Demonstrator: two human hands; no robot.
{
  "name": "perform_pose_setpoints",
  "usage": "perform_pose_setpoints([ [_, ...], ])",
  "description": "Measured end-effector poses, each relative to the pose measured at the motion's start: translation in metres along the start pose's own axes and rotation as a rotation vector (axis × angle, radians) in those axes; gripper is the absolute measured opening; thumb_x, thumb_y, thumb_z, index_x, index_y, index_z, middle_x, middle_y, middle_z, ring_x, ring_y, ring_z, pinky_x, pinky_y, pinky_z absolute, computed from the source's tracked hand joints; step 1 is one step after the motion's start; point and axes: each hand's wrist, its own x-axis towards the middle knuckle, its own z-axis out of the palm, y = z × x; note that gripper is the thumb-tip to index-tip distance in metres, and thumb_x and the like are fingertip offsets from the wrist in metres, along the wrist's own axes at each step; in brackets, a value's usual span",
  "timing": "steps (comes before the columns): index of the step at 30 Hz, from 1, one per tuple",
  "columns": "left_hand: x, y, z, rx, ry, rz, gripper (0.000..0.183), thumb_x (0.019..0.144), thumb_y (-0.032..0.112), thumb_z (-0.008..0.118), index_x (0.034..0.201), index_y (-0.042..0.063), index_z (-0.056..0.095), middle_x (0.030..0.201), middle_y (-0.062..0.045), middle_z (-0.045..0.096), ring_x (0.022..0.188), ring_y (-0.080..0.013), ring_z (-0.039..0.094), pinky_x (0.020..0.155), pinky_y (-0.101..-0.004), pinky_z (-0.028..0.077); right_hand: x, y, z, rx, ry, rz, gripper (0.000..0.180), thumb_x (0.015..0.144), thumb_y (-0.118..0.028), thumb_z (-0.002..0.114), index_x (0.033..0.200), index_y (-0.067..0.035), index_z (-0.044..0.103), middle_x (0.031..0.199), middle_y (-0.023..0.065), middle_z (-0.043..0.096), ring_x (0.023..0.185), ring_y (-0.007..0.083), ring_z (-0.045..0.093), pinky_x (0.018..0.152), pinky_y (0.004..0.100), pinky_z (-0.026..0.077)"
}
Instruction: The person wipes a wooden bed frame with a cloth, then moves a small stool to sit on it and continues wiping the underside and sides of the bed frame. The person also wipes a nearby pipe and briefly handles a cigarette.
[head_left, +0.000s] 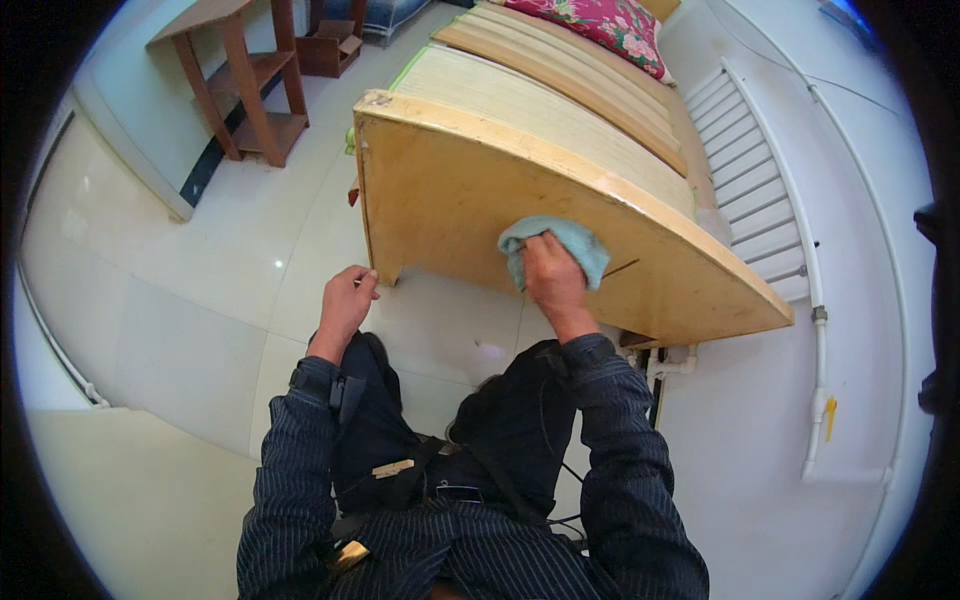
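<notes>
My right hand (553, 276) grips a light blue-green cloth (592, 251), bunched under the fingers against the outer face of a wooden bed footboard (442, 195). Scuffs mark the board's top edge, and a dark line runs across its face just right of the cloth. My left hand (346, 304) hovers above my left knee, beside the footboard's lower left corner. Its fingers are curled in with the thumb against them, and I see no object in it. Whether it touches the board's corner is unclear.
Behind the footboard lies a bed with a pale mat (517, 94) and a red floral pillow (600, 34). A white radiator (757, 180) and pipes (821, 360) line the right wall. At upper left stands a brown wooden shelf stand (255, 82) on the tiled floor (217, 247).
</notes>
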Motion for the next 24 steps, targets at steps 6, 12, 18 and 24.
perform_pose_setpoints([
  [6,-0.012,0.0,-0.005,0.004,0.082,0.135,0.023,0.099,0.018,0.06,0.101,-0.004,0.068,0.09,-0.015,0.069,0.074,-0.0232,0.073,0.067,-0.0338,0.055,0.003,0.026,-0.046,0.023,0.313,0.165,0.018,0.081,-0.007,0.074,0.096,-0.007,0.064,0.09,0.0135,0.062,0.081,0.0345,0.062,0.07,0.0429,0.05],
  [12,-0.035,0.0,-0.017,0.066,0.19,0.27,0.015,0.098,0.01,0.06,0.098,-0.003,0.067,0.095,-0.013,0.067,0.069,-0.0206,0.071,0.066,-0.0316,0.055,0.002,0.015,-0.035,0.057,0.457,0.36,0.023,0.082,-0.008,0.074,0.099,-0.003,0.061,0.091,0.0166,0.061,0.083,0.0363,0.061,0.074,0.0459,0.049],
  [18,-0.028,0.001,-0.01,0.071,0.167,0.232,0.013,0.098,0.008,0.059,0.098,-0.003,0.067,0.091,-0.012,0.067,0.066,-0.0193,0.07,0.061,-0.0309,0.054,0.021,-0.004,-0.024,0.095,0.335,0.231,0.022,0.08,-0.006,0.076,0.097,-0.005,0.061,0.092,0.0154,0.062,0.081,0.0363,0.062,0.069,0.0424,0.05],
  [24,-0.024,-0.005,-0.001,0.079,0.154,0.26,0.014,0.098,0.009,0.06,0.097,-0.003,0.067,0.087,-0.012,0.067,0.065,-0.0197,0.07,0.059,-0.0311,0.054,-0.008,0.037,-0.055,0.073,0.345,0.288,0.028,0.079,-0.008,0.079,0.102,-0.005,0.062,0.093,0.0147,0.064,0.083,0.0345,0.064,0.072,0.0416,0.052],
])
